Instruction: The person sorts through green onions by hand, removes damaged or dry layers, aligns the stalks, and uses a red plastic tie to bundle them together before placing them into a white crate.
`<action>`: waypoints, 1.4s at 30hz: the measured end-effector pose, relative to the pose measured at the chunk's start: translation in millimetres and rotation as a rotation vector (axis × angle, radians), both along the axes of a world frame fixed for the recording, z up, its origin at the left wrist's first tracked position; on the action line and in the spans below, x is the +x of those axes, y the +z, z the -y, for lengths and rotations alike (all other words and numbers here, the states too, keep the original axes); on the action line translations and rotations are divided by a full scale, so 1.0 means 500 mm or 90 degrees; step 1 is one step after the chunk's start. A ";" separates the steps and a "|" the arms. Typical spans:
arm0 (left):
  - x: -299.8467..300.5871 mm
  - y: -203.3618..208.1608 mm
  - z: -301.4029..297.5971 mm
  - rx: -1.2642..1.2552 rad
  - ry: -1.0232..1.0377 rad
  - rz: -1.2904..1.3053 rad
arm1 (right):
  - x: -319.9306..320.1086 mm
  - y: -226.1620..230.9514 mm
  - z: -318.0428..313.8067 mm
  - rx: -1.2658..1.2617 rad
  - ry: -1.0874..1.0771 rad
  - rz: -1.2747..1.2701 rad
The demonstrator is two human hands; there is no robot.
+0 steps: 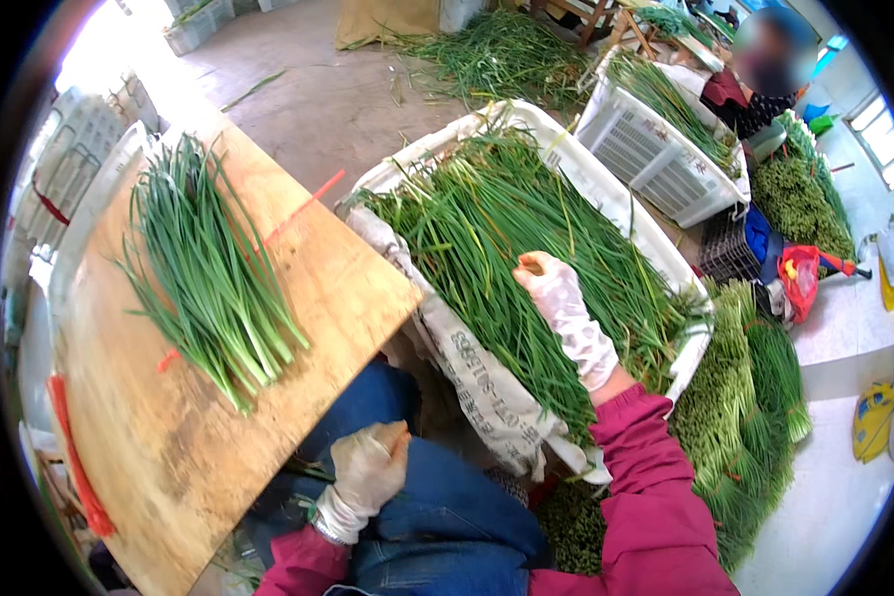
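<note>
"Looking at the big white crate (554,137), can you tell where the garlic chives are?"

"Yes. Lots of loose garlic chives (467,228) fill it. One neat bunch of garlic chives (214,268) lies on the wooden board (343,273), left of the crate."

"Where is the right hand (564,303)?"

"Over the crate, in a thin white glove, right by the loose leaves. Its fingers bend in toward the thumb. I can't tell if they pinch a leaf."

"And the left hand (368,475)?"

"Near the crate's front left, over the blue jeans (457,497). Its fingers curl in too, but I can't tell if anything is tucked inside."

"Why is the bunch laid that way?"

"All its pale stems point one way, I think so the ends stay even. It lies across a red strip (308,207), so the strip pokes out on both sides."

"Why is the board there?"

"Its corner is just beside the crate, maybe so both are easy to reach from one seat."

"What about the cloth sack (482,382)?"

"It hangs over the crate's near left edge. Maybe it stops the hard edge from scraping leaves."

"And right of the crate?"

"Piled bundles (740,397) of greens, packed close together."
</note>
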State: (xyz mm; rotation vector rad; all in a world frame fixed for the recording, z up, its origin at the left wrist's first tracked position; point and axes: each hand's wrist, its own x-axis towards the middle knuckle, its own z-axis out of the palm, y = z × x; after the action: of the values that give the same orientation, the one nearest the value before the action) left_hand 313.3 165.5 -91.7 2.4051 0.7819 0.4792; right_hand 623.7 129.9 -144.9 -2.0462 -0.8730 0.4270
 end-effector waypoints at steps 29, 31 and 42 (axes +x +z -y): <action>0.006 -0.028 -0.013 -0.070 -0.062 0.035 | 0.150 -0.122 -0.466 -0.541 -0.051 0.293; 0.003 -0.031 -0.012 -0.017 -0.061 0.011 | 0.145 -0.112 -0.474 -0.575 -0.020 0.279; -0.021 -0.089 0.004 0.778 -0.266 -0.364 | 0.197 -0.097 -0.453 -0.429 0.097 0.168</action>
State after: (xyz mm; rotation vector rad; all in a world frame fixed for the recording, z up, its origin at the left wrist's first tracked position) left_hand 303.0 163.4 -136.0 3.8187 0.0936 0.0409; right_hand 722.1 356.5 -193.6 -2.7060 -1.1589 0.6038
